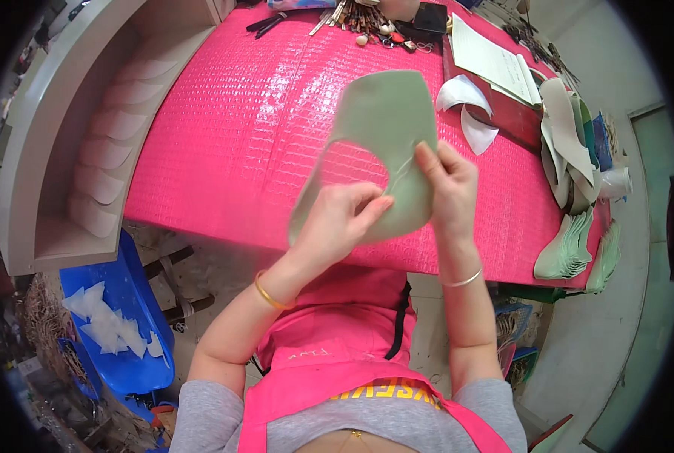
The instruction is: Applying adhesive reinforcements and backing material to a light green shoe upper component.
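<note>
Pinching a pale green cut piece (382, 121), the left hand (344, 219) and right hand (449, 181) lift it above the pink bench (224, 136). Both sets of fingers are closed on its lower edge.

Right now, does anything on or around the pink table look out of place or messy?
Mostly tidy. Both hands, left hand and right hand, hold a pale green cut piece. White scraps lie loose on a blue chair beside the pink table.

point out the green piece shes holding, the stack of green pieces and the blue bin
green piece (386, 106), head view, on its broad upper part
green stack (567, 245), head view, on the top piece, at the table's right edge
blue bin (137, 291), head view, on its bare inner wall
</note>
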{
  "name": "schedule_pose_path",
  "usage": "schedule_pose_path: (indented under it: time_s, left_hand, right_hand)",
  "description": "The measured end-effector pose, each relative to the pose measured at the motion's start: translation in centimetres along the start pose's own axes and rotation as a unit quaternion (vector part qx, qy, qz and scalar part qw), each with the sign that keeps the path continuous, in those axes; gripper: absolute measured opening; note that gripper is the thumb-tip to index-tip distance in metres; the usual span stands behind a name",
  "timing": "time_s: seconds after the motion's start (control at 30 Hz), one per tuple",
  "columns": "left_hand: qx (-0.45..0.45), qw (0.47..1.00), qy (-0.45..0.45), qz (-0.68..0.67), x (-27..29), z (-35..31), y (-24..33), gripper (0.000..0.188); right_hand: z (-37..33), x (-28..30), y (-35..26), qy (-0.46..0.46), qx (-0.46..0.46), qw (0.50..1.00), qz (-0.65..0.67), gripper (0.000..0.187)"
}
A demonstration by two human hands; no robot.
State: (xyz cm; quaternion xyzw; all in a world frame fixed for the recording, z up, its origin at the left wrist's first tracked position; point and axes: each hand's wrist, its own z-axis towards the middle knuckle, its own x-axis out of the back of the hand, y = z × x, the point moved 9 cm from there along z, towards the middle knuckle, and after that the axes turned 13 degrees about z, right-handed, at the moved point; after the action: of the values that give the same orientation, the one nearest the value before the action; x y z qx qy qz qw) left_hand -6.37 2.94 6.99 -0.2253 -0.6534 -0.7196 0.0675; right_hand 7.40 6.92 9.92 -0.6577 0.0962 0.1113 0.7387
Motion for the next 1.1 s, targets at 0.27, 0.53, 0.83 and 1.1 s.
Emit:
schedule_pose_path:
  time_s: [0.27, 0.53, 0.83, 1.1]
  left_hand:
    - [-0.123, 0.962, 0.038, 0.24, 0.3, -10.1, 1.9, 0.019]
    - [-0.213, 0.956, 0.146, 0.139, 6.4, -3.7, 5.4, 0.043]
    - [0.134, 0.888, 0.078, -0.434, 5.0, 1.8, -7.2, 0.024]
    - [0.094, 0.906, 0.171, -0.377, 5.9, 1.5, -5.5, 0.023]
  right_hand:
    - [2.4, 1.6, 2.5, -0.019, -0.05, 0.998, -0.026, 0.019]
    - [6.5, -0.5, 0.8, -0.139, -0.119, 0.971, 0.152, 0.028]
    - [4.6, -5.6, -2.2, -0.109, 0.132, 0.887, -0.428, 0.029]
    - [-1.1, -8.3, 3.9, -0.217, -0.098, 0.914, -0.33, 0.027]
